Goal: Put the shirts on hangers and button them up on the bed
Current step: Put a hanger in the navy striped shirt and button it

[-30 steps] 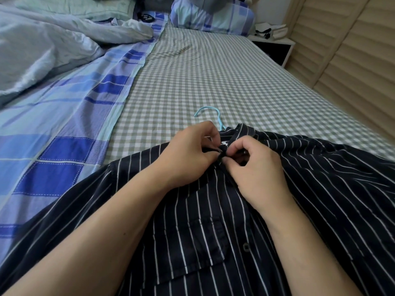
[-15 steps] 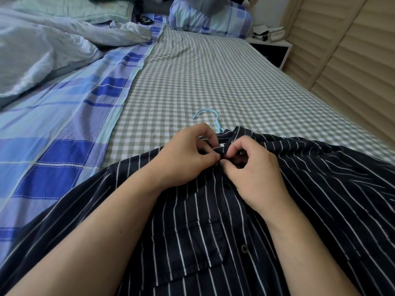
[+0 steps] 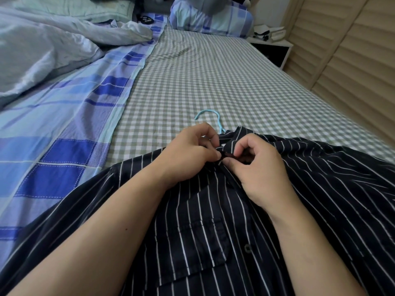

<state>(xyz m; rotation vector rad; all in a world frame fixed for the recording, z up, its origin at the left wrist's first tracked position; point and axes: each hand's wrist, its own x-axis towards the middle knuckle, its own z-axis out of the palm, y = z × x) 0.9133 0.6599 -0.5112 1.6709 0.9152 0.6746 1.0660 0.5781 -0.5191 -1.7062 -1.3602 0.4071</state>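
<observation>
A dark navy shirt (image 3: 320, 189) with thin white stripes lies spread front-up on the bed. The light blue hook of a hanger (image 3: 210, 118) sticks out past its collar; the rest of the hanger is hidden inside the shirt. My left hand (image 3: 188, 152) pinches the left edge of the placket just below the collar. My right hand (image 3: 260, 167) pinches the facing edge, thumb and forefinger meeting the left fingers at the top button. A lower button (image 3: 248, 248) shows on the placket beside the chest pocket.
The bed has a green-and-white checked sheet (image 3: 213, 82). A blue plaid cover (image 3: 64, 146) and a rumpled pale duvet (image 3: 38, 52) lie on the left. A pillow (image 3: 209, 18) sits at the head. A nightstand (image 3: 271, 45) and louvred doors (image 3: 352, 60) stand on the right.
Both hands stay pinched at the collar button; the fingers have shifted slightly and the collar tip now stands a little more upright. The view has tilted slightly.
</observation>
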